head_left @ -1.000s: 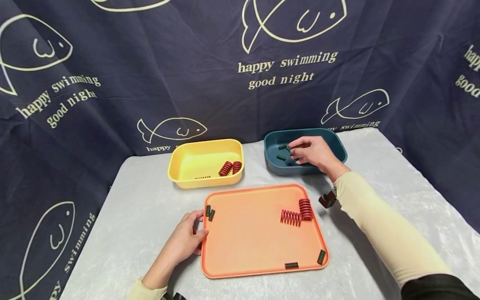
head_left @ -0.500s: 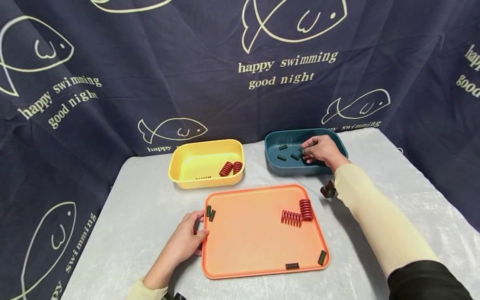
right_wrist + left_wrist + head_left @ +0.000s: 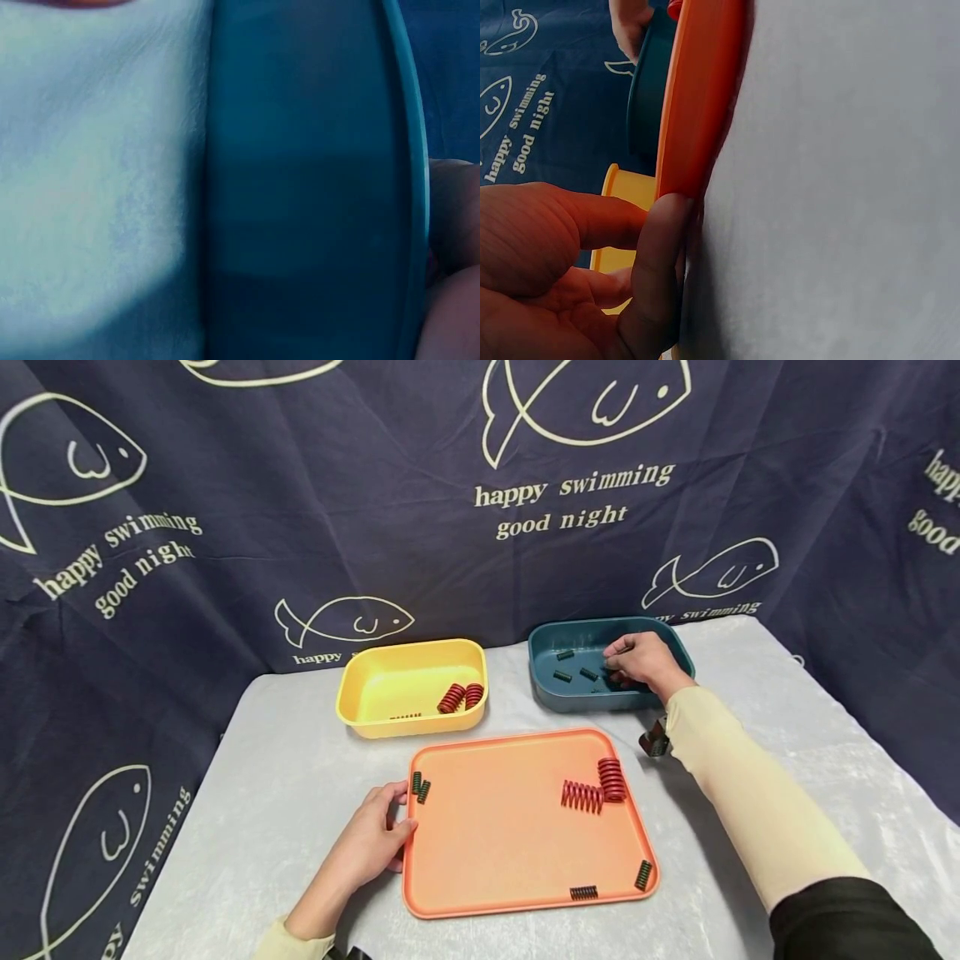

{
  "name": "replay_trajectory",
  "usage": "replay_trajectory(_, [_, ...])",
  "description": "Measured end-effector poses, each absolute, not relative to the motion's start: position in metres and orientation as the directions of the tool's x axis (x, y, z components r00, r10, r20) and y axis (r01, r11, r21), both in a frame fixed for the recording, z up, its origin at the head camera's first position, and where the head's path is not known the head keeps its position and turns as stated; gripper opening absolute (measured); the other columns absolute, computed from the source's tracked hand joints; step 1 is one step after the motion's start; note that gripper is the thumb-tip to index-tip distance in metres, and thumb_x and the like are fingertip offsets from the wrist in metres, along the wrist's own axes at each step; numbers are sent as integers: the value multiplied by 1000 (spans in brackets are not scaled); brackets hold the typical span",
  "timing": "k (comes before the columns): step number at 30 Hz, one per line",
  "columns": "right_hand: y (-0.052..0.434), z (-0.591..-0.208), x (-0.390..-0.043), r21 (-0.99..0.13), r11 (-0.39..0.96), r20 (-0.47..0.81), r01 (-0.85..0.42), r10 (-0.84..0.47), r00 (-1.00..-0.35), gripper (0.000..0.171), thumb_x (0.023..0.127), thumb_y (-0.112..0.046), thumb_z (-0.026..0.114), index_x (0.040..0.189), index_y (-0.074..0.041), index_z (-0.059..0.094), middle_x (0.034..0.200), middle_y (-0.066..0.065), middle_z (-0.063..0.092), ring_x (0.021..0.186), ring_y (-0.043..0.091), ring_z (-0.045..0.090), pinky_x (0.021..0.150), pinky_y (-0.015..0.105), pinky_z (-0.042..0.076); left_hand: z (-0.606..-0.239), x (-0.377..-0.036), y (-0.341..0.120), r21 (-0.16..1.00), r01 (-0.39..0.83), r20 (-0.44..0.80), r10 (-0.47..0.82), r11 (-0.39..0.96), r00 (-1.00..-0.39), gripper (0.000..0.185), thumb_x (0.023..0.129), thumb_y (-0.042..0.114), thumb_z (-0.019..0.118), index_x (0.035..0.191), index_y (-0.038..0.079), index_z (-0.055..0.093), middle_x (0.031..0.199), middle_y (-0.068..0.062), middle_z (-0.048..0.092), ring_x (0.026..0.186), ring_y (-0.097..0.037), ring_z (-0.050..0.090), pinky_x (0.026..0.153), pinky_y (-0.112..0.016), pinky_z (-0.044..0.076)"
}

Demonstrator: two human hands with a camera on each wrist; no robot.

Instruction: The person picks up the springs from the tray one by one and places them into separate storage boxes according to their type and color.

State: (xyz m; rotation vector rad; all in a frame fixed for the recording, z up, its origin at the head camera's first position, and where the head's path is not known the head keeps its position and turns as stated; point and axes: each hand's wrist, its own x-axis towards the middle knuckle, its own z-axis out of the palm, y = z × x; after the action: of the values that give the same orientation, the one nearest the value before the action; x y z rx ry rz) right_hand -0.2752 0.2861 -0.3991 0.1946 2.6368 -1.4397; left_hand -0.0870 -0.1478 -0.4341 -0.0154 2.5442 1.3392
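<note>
- Looks like the sorting step: small green springs go in the blue bin (image 3: pixel 675 647), red ones in the yellow bin (image 3: pixel 375 677).
- Right hand (image 3: pixel 641 664) sits in the blue bin over the green springs (image 3: pixel 562 676), fingers curled; can't tell if it's pinching one.
- Left hand (image 3: pixel 371 839) rests relaxed against the orange tray (image 3: pixel 495 835) edge, steadying it.
- Next move probably needs a reach back to the tray's leftover springs, like the red springs (image 3: pixel 596 785).

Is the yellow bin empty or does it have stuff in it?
Not empty. The yellow bin holds two red springs at its right end and a small dark spring by its near wall.
</note>
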Motion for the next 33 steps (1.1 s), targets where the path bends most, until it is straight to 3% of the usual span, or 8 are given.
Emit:
replay_trajectory(8, [281,-391,-272,-877,459,-149,143,22,-989,30,102,-13,64,126,6,65,119,23,69,82,20,73,62,27,61,-435,-87,-148,809,-125,-232,116,574,-966,52,94,-2,71,143,1,53,121,-13,49,63,-21,56,42,-35,59])
replay_trajectory(18, [268,-373,-252,-936,336,-139,102,-88,-986,33,101,-23,69,126,-1,66,104,-4,73,91,22,73,73,34,65,-435,-88,-149,818,-113,-216,119,565,-969,51,93,-3,70,141,1,54,120,-14,49,63,-21,56,41,-34,59])
replay_trajectory(26, [260,-363,-232,-952,295,-132,78,-169,-977,32,98,-25,74,122,-4,68,103,-6,75,88,19,73,70,32,63,-435,-87,-149,810,-121,-227,116,574,-967,52,94,-2,70,143,2,53,120,-13,49,63,-21,56,42,-34,59])
replay_trajectory(30, [252,-361,-226,-952,303,-118,49,-215,-969,35,98,-24,74,124,-2,67,100,-7,75,89,20,72,69,33,63,-436,-87,-148,811,-122,-228,117,572,-967,52,94,-3,70,143,1,53,119,-13,49,63,-21,56,42,-35,59])
replay_trajectory(33, [244,-362,-222,-953,299,-109,35,-234,-966,39,98,-22,74,126,3,65,102,0,75,89,22,72,68,35,63,-436,-88,-148,812,-123,-229,119,571,-966,52,94,-2,70,143,2,53,119,-13,49,64,-21,56,42,-35,59])
